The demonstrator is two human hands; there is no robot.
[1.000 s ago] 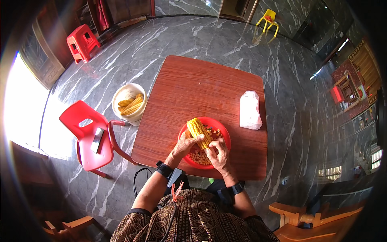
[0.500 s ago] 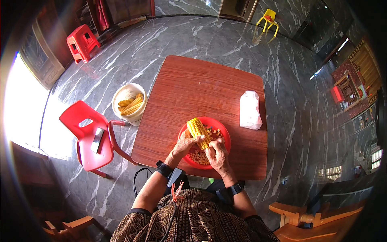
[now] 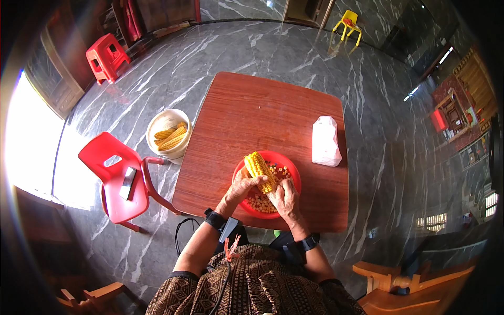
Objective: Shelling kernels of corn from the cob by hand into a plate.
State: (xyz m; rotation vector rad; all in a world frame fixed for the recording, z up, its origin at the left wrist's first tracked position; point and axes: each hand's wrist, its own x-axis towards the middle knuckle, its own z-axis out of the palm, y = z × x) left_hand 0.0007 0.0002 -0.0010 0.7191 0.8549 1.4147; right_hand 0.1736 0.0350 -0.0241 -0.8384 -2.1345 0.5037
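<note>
Nearest to me, my two forearms come up from the lower edge and meet over the near edge of the worktop [image 3: 247, 115], a square of reddish-brown wood with rounded corners. The red bowl [image 3: 292, 170] sits close to that near edge, slightly right of the middle, leaving only a narrow strip of wood between its rim and the drop.

My left hand [image 3: 242, 187] has its fingers wrapped around the lower end of the corn cob [image 3: 259, 169], grasping it from the left. My right hand [image 3: 284, 198] rests just beside it over the bowl, fingers curled against the cob's base; I cannot tell whether they grip it or only press on it.

The cob lies tilted over the bowl, its free end pointing away and to the left, past the rim. It is bright yellow with tight rows of kernels along the part I can see. Loose kernels [image 3: 262, 203], paler, lie heaped in the bowl beneath my hands.

Beyond the bowl on the right, a white bag [image 3: 325, 142] lies near the right edge. The far half of the worktop is open wood.

Off the left edge, on the grey marbled floor [image 3: 220, 52], stands a white bucket [image 3: 168, 134] holding more cobs, and near it a red chair [image 3: 113, 181].
</note>
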